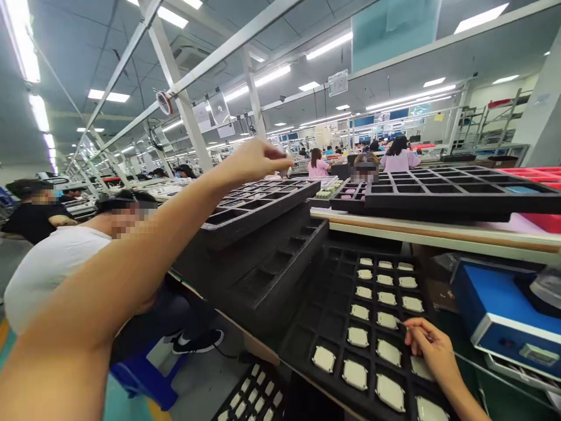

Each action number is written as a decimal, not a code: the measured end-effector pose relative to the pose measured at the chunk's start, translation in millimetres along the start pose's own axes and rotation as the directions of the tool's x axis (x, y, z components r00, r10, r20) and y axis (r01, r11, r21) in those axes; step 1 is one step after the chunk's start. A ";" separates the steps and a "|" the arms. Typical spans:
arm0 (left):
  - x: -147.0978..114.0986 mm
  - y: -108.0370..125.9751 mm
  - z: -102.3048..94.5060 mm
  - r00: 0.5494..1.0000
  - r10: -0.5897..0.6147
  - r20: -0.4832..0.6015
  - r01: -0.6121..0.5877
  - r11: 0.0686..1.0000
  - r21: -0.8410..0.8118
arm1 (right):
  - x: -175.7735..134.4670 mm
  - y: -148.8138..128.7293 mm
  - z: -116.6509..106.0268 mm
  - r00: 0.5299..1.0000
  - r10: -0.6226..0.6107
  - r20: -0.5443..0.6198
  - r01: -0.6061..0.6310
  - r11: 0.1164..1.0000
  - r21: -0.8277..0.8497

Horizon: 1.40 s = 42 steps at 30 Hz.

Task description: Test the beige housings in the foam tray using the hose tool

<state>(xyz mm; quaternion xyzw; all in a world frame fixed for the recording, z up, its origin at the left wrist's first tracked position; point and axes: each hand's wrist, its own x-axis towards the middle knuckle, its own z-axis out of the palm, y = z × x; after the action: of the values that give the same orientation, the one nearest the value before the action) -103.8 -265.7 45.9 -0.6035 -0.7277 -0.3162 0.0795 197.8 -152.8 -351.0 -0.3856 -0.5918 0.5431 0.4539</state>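
Note:
My left hand [263,161] is raised at the end of my outstretched arm, above a black compartment tray [258,219] on a stack. Its fingers are pinched together; a small pale thing shows at the fingertips, too blurred to name. Lower right, my right hand [432,348] hovers over a second black tray [333,324] holding pale, squarish parts with small corner tabs. Thumb and forefinger are closed beside one pale part [388,320], and what they hold, if anything, is unclear. Another pale part [421,368] lies partly hidden under this hand.
More black trays [438,202] lie on a bench [460,240] at the back right. A blue box-shaped device [512,316] stands at right, with a cable near my wrist. A person in white [65,269] sits close at left. Another tray of pale parts [254,394] is low down.

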 end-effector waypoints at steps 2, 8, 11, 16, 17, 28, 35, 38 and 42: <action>-47.9 11.6 5.7 0.997 0.053 -0.054 -0.071 0.910 -0.409 | -0.9 -3.3 1.0 1.000 -0.010 0.006 0.010 1.000 -0.004; -165.8 15.2 102.4 0.862 0.143 0.487 0.444 0.251 -0.860 | -4.9 -8.4 3.0 0.999 -0.023 0.048 0.022 1.000 0.011; -173.6 14.0 172.5 0.773 0.245 0.586 0.597 0.031 -0.801 | -7.3 -9.5 3.8 0.997 -0.043 0.064 0.042 0.999 0.024; -140.6 5.6 293.7 0.786 0.207 0.582 0.602 -0.046 -0.797 | -4.6 -8.1 3.2 0.994 -0.103 -0.024 0.105 0.991 0.082; -134.2 2.1 315.7 0.795 0.174 0.581 0.596 -0.043 -0.802 | -3.6 -7.8 3.2 0.991 -0.118 -0.061 0.124 0.988 0.094; -141.6 -27.6 401.2 0.692 0.230 0.684 0.710 -0.047 -0.703 | -13.9 4.7 0.0 0.910 -0.400 -0.111 0.405 0.914 0.019; -140.2 -30.9 405.3 0.678 0.368 0.637 0.675 0.031 -0.737 | -9.0 6.7 -0.9 0.937 -0.337 -0.096 0.343 0.938 0.051; -140.2 -31.6 406.0 0.681 0.387 0.621 0.657 0.050 -0.752 | -10.2 5.0 0.0 0.936 -0.344 -0.073 0.347 0.938 0.026; -139.9 -32.1 406.5 0.670 0.399 0.625 0.665 0.052 -0.745 | -11.2 3.0 0.7 0.938 -0.337 -0.077 0.336 0.942 -0.018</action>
<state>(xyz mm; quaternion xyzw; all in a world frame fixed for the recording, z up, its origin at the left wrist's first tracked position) 10.7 -157.8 -355.5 -0.4672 -0.3261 -0.4605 -0.6807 200.3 -163.4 -355.3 -0.3011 -0.6320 0.4405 0.5621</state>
